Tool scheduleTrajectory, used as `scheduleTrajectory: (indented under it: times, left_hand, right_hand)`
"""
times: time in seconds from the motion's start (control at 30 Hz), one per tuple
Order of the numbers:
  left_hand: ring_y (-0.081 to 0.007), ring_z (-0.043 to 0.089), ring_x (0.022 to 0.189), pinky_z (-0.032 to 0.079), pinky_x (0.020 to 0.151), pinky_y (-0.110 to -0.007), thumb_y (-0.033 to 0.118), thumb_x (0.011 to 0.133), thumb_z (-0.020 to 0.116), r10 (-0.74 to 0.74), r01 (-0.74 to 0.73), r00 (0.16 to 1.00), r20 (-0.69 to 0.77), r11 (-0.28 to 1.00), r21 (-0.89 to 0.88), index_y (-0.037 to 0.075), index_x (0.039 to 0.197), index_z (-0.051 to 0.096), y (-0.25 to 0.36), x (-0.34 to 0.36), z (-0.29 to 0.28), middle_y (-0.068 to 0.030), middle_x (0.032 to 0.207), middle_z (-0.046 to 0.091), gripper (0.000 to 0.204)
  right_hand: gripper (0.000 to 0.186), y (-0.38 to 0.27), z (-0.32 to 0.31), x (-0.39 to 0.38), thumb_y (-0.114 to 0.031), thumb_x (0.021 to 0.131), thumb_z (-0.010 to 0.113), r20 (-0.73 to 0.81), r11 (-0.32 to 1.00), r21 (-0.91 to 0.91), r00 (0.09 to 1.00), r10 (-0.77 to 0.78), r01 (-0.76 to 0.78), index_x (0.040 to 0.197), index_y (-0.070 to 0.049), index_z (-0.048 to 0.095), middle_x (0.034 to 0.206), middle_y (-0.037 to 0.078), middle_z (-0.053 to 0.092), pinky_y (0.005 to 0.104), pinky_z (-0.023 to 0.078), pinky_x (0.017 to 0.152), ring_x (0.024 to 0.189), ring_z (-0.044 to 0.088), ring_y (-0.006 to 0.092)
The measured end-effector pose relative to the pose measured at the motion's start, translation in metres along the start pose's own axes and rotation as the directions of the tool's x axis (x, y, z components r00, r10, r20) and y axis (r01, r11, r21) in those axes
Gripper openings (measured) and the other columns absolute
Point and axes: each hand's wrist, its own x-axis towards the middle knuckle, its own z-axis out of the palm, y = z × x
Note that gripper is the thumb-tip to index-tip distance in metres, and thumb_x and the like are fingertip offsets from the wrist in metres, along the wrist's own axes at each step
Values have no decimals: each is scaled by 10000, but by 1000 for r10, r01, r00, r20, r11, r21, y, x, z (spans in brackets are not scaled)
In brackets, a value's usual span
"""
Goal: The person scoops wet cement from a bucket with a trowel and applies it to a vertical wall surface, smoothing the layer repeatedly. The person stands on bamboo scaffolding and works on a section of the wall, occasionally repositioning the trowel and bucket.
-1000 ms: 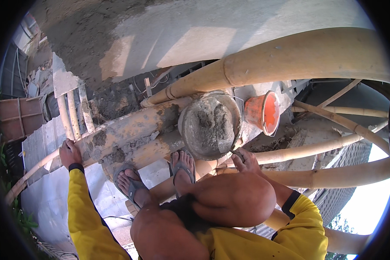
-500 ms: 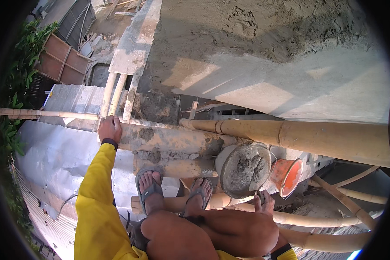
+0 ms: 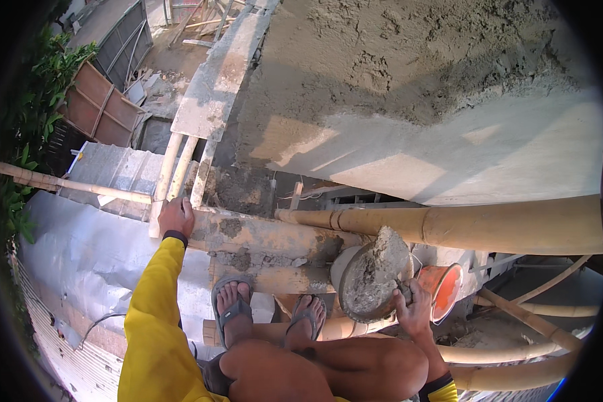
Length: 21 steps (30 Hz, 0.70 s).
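My right hand (image 3: 415,305) is closed round the handle of a trowel (image 3: 403,289). A tall heap of wet grey mortar (image 3: 387,258) lies on it and hides most of the blade, just over the rim of a round mortar bucket (image 3: 342,285). More mortar shows inside that bucket. Far to the left, my left hand (image 3: 176,218) is curled over the end of a bamboo pole (image 3: 204,224), where several poles meet; its fingertips are partly hidden.
My sandalled feet (image 3: 234,308) stand on bamboo poles. An orange bucket (image 3: 447,291) is right of the mortar bucket. A thick bamboo rail (image 3: 502,222) runs before the partly plastered wall (image 3: 395,151). Metal sheeting (image 3: 94,248) lies below left, and a long board (image 3: 211,100) extends ahead.
My right hand has moved up and slightly forward, lifting the trowel with a mound of mortar out of the bucket. My left hand keeps its hold; the view has shifted slightly.
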Motion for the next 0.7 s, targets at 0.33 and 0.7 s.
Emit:
scheduleTrajectory:
  times: [0.33, 0.7]
  left_hand:
    - [-400, 622, 1005, 510, 871, -531, 329, 1016, 471, -53, 50, 996, 78, 998, 43, 46, 935, 710, 10, 0, -12, -191, 950, 710, 379]
    - [-427, 613, 945, 489, 854, -553, 267, 984, 516, 12, -12, 1000, -12, 1000, 2, 17, 877, 648, -5, 1, 4, -238, 913, 644, 302]
  right_hand:
    - [254, 34, 5, -42, -192, 889, 699, -171, 983, -179, 983, -62, 31, 1043, -11, 610, 848, 194, 667, 505, 494, 703, 781, 649, 433]
    - [140, 53, 8, -54, -120, 782, 710, -283, 964, -266, 958, -55, -23, 891, -85, 628, 796, 141, 627, 488, 499, 649, 732, 634, 384]
